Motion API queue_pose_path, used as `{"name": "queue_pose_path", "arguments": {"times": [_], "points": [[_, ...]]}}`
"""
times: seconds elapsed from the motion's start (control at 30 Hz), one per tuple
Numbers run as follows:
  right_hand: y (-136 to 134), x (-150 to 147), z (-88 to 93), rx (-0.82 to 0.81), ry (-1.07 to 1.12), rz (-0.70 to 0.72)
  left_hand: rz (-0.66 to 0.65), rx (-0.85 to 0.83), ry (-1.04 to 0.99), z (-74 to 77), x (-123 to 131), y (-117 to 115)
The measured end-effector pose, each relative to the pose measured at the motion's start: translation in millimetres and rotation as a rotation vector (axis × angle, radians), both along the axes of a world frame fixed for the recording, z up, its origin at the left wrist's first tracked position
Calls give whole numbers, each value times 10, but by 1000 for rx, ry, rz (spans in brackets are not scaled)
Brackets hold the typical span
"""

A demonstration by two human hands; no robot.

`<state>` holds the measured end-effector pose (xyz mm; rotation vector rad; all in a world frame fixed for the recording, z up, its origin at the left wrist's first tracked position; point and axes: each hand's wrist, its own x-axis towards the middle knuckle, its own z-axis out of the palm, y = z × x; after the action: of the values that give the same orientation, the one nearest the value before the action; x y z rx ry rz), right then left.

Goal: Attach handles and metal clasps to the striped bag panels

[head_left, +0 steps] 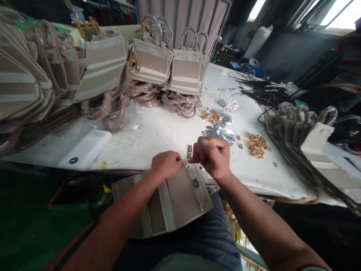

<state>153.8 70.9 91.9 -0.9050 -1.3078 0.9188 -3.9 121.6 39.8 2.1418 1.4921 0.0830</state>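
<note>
A beige handbag with pale strips lies tilted across my lap, against the table edge. My left hand is closed in a pinch at the bag's upper edge. My right hand forms a fist just right of it, over the same edge; what its fingers hold is hidden. Between the hands, a small metal fitting is on the table edge. A little slot shows in the bag near its edge, and a square metal plate sits lower on the pale strip.
Gold metal pieces and silver plates lie in piles on the white table. Beige handbags with wrapped handles stand at the back and left, more bags at the right. A white power bank rests at the front left.
</note>
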Motion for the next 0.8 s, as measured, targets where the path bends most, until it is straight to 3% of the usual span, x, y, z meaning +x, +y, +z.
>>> {"name": "queue_pose_path", "arguments": {"times": [0.13, 0.27, 0.6, 0.8], "points": [[-19, -8, -86, -46, -69, 3, 3, -9, 22, 7, 15, 13], [-15, 18, -98, 20, 15, -12, 15, 8, 19, 14, 25, 9], [-24, 65, -118, -29, 23, -108, 22, 8, 33, 45, 36, 9], [-92, 136, -74, -143, -153, -79, 15, 16, 34, 52, 42, -13]]}}
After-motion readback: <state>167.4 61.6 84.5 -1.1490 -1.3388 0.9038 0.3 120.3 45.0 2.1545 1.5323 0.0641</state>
